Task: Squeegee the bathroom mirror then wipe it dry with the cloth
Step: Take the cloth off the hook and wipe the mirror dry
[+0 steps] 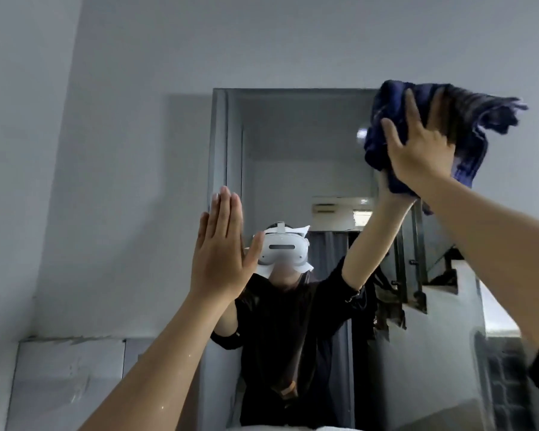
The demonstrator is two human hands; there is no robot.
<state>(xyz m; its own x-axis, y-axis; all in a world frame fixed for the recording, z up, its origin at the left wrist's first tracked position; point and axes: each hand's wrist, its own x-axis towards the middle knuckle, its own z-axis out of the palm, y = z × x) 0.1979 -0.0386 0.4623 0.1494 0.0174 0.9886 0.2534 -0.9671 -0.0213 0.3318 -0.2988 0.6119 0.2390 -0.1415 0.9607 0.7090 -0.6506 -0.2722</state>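
The bathroom mirror [296, 157] hangs on the grey wall ahead, and a person wearing a white headset is reflected in it. My right hand [423, 147] presses a dark blue cloth [476, 119] flat against the mirror's upper right corner. My left hand [221, 250] is flat, fingers together, resting on the mirror's left edge at mid height and holding nothing. No squeegee is in view.
A pale grey wall [122, 150] surrounds the mirror. Shiny grey tiles [66, 381] begin at the lower left. A staircase with a dark railing and a doorway appear only as reflections in the mirror's right half.
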